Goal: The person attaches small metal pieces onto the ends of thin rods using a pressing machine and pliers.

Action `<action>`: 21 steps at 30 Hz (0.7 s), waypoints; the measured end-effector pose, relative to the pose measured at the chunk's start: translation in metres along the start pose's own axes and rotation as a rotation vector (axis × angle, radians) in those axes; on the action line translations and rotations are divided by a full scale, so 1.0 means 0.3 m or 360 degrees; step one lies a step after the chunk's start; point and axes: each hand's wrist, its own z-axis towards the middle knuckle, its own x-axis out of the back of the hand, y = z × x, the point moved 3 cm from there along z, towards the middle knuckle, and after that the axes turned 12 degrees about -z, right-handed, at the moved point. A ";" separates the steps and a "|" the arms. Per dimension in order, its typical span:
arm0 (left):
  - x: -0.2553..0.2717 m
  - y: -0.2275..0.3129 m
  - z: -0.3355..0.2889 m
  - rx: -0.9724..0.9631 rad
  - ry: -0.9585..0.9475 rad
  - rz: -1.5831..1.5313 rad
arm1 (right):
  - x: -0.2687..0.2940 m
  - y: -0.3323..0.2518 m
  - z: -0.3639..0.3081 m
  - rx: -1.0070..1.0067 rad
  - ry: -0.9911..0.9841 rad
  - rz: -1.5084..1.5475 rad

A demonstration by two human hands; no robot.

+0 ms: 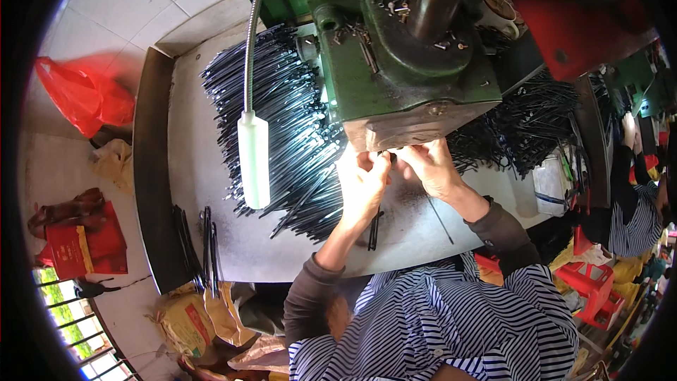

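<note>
My left hand (362, 187) is closed in a pinch below the front of a green machine head (416, 77). A small dark piece shows at its fingertips, too small to name. Close beside it, my right hand (436, 169) has its fingers bent together under the same machine edge; what they hold is hidden. A big pile of thin black rods (275, 120) lies to the left of the machine, brightly lit. Just below my left hand are a few short black rods (374, 231), and a single thin rod (441, 220) lies below my right hand.
A lamp (254, 162) on a bendable metal neck hangs over the left pile. More black rods (518, 123) are heaped right of the machine, near a white container (550, 185). Loose screws (398, 7) lie on the machine top. Another person (635, 215) is at far right.
</note>
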 end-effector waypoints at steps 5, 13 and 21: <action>-0.005 0.003 0.007 -0.0037 -0.0047 0.0073 | 0.004 0.000 0.001 -0.0017 0.0054 0.0123; -0.011 0.015 0.007 0.0069 0.0010 -0.0001 | 0.012 0.019 0.011 -0.0088 -0.0036 0.0017; 0.005 0.011 0.022 0.0127 -0.0094 -0.0136 | 0.026 -0.029 0.021 -0.0167 -0.0078 -0.0069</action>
